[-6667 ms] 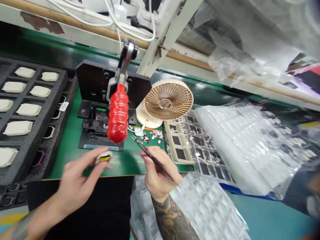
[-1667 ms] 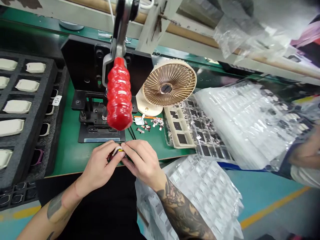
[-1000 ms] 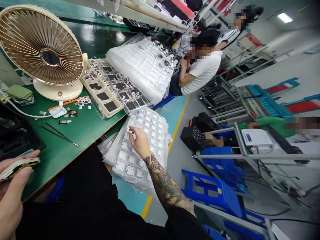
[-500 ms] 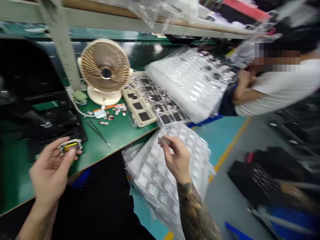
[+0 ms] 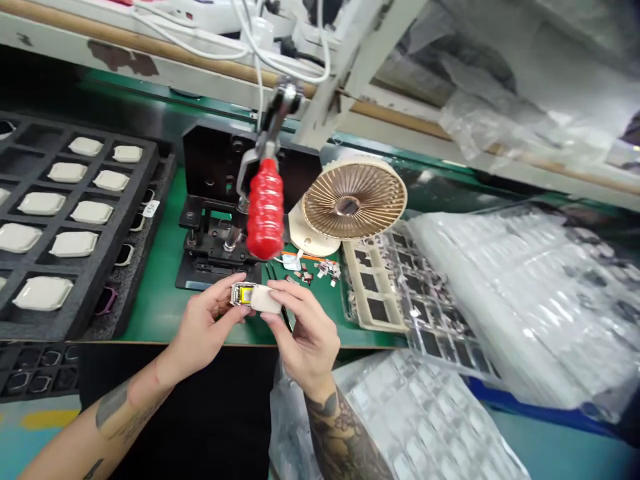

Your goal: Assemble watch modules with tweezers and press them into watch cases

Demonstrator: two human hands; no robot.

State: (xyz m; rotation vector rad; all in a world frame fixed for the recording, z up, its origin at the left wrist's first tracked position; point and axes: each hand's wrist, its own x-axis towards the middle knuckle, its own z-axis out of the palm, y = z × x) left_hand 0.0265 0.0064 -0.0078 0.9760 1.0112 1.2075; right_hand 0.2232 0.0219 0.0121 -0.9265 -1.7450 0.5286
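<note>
My left hand (image 5: pixel 210 323) is closed on a small watch case (image 5: pixel 241 295), its inside facing up with a yellow part showing. Between the fingers and thumb of my right hand (image 5: pixel 305 330) is a pale watch back cover (image 5: pixel 265 299). The cover's left edge overlaps or meets the case; I cannot tell whether they are joined. Both hands are over the front edge of the green table (image 5: pixel 157 293). Just beyond them stands a black clamp press (image 5: pixel 213 233) with a red handle (image 5: pixel 265 213). Tweezers lie partly hidden behind my right hand.
A dark foam tray (image 5: pixel 80 267) of pale watch cases stands at the left. Behind the hands are a beige fan (image 5: pixel 350 207) and small loose parts (image 5: pixel 327 270). To the right are a cream compartment tray (image 5: pixel 375 283) and stacked plastic trays (image 5: pixel 500 300).
My view has swung left, bringing the foam tray and red handle into sight. My two hands have come together, with the cover now against or over the watch case.
</note>
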